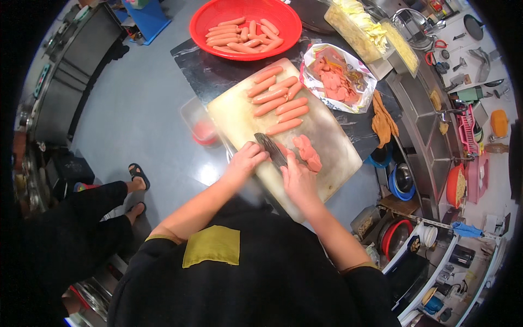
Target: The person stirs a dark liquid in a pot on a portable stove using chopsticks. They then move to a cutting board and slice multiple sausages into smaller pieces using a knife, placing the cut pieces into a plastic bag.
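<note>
On a worn cutting board (335,143), my right hand (299,180) grips a dark-bladed kitchen knife (270,150); its handle is hidden in the hand. My left hand (247,160) lies beside the blade with bent fingers, over the board's left edge; what it holds, perhaps a sausage end, is hidden. Sausage slices (284,149) lie against the blade, and a row of cut slices (307,153) lies to the right. Several whole sausages (269,95) lie on the board's far half. Beyond stands a red plastic basket (290,32) with more sausages.
An opened bag of sliced sausage (335,83) stands right of the board on the dark marbled worktop (196,69). Behind it are containers of shredded food (355,30). An orange cloth (383,118) hangs near the sink. A clear tub (200,120) is at the left; another person's legs (118,200) show farther left.
</note>
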A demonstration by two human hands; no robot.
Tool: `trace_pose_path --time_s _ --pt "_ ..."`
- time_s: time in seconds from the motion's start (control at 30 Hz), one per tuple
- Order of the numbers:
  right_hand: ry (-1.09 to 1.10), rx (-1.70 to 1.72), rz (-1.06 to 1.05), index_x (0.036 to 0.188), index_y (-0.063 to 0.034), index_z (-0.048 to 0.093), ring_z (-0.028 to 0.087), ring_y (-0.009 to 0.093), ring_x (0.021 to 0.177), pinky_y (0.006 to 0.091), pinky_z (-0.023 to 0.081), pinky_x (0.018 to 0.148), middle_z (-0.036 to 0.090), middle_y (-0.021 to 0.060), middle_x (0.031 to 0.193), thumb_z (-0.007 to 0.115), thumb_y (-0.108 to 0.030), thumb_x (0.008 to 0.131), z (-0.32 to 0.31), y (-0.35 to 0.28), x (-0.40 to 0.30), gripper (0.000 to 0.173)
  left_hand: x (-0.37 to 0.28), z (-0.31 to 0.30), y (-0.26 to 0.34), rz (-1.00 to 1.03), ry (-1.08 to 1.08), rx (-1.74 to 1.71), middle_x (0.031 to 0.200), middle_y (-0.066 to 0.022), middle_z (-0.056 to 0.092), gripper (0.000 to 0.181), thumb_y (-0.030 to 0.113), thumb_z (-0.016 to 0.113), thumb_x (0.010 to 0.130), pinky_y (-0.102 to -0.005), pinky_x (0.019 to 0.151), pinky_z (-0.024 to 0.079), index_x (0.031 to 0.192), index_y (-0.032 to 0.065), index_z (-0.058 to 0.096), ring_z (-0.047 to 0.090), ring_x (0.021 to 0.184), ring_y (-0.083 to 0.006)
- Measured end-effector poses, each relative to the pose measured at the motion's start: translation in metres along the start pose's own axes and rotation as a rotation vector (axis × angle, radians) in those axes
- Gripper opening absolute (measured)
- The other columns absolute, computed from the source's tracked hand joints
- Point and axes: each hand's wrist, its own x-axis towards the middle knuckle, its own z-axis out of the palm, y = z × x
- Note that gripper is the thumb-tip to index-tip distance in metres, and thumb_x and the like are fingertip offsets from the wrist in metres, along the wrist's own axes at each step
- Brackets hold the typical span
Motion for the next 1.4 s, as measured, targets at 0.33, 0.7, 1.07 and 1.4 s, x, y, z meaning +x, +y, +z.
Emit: trace_pose_path --time_s 0.33,0.7,1.07,1.4 --pt "0.049 -0.105 -0.047 0.11 -0.0031 0.051 0.065 0.038 0.069 0.0489 0.049 0.059 0.065 0.0185 0.078 0.061 -0.017 0.09 0.011 -0.003 -0.001 0.026 -0.002 -0.001 -0.004 0.009 0.039 -0.014 0.091 -0.007 0.06 0.019 0.005 0.07 0.074 -0.0365 0.072 0.051 0.092 0.0068 0.065 0.059 0.085 -0.0276" --pt "-0.046 -0.097 0.022 0.106 -0.0027 0.051 0.064 0.039 0.071 0.0499 0.048 0.06 0.064 0.0177 0.081 0.061 -0.018 0.09 0.001 -0.008 -0.002 0.025 -0.004 -0.003 -0.007 0.002 0.055 -0.011 0.09 -0.007 0.062 0.021 0.006 0.072 0.073 -0.0354 0.07 0.052 0.093 0.0065 0.065 0.061 0.083 -0.0269" --pt "-0.115 -0.061 0.046 0.11 -0.0015 0.051 0.063 0.04 0.069 0.0489 0.049 0.059 0.063 0.0195 0.081 0.062 -0.016 0.09 -0.025 -0.018 -0.005 0.028 -0.008 -0.004 -0.017 -0.018 0.061 -0.027 0.087 -0.0062 0.062 0.018 0.007 0.074 0.073 -0.0355 0.07 0.051 0.089 0.0065 0.065 0.061 0.081 -0.0264" --pt "0.087 0.084 -0.057 0.117 0.0001 0.052 0.063 0.041 0.074 0.049 0.048 0.062 0.065 0.0228 0.087 0.064 -0.016 0.088 0.021 -0.002 0.006 0.036 -0.01 0.0 -0.017 0.007 0.09 -0.074 0.085 -0.0047 0.063 0.018 0.005 0.074 0.071 -0.0347 0.067 0.051 0.086 0.0078 0.065 0.06 0.077 -0.0248"
